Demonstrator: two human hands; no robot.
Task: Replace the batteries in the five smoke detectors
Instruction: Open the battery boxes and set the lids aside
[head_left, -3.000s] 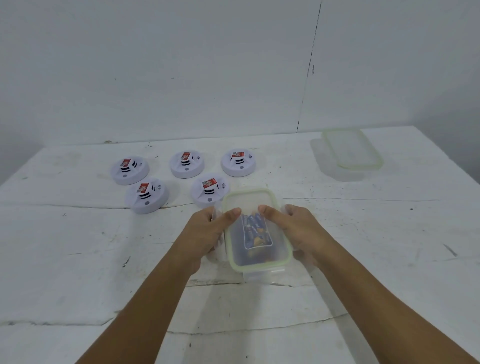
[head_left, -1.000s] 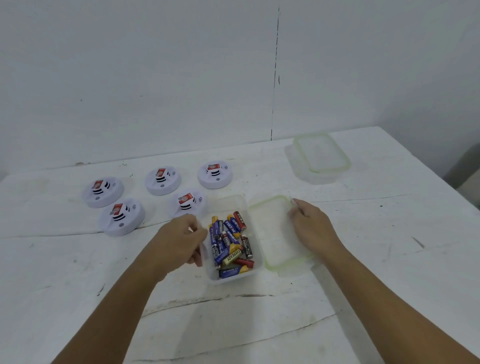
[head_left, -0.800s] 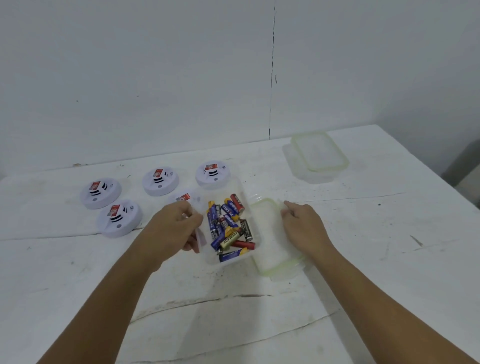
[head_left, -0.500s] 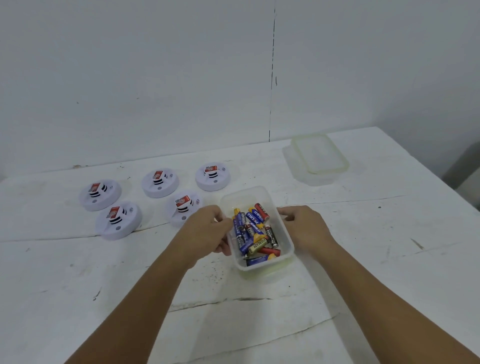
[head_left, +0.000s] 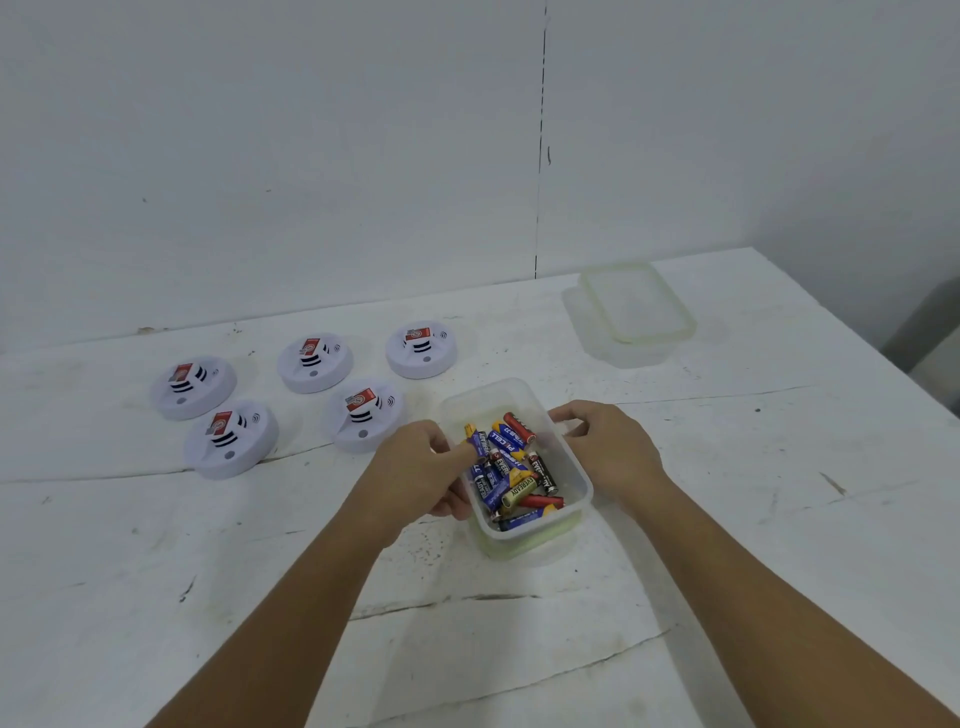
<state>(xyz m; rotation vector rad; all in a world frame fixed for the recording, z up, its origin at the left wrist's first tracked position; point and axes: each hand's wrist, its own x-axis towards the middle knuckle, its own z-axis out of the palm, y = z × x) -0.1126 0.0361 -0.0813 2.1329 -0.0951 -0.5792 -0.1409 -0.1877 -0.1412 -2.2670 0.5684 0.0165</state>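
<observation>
Five smoke detectors (head_left: 291, 395) sit in a loose cluster at the far left of the white table (head_left: 156, 545), red labels up. Both hands flank the open clear tub (head_left: 576, 499) of batteries (head_left: 509, 470), which rests on its green-rimmed lid: the left hand (head_left: 415, 475) curls around the left wall, one finger dipping in to touch a blue battery (a loose jumble in there), while the right hand (head_left: 610, 449) grips the right rim. A second lidded container (head_left: 631, 312) waits far right.
</observation>
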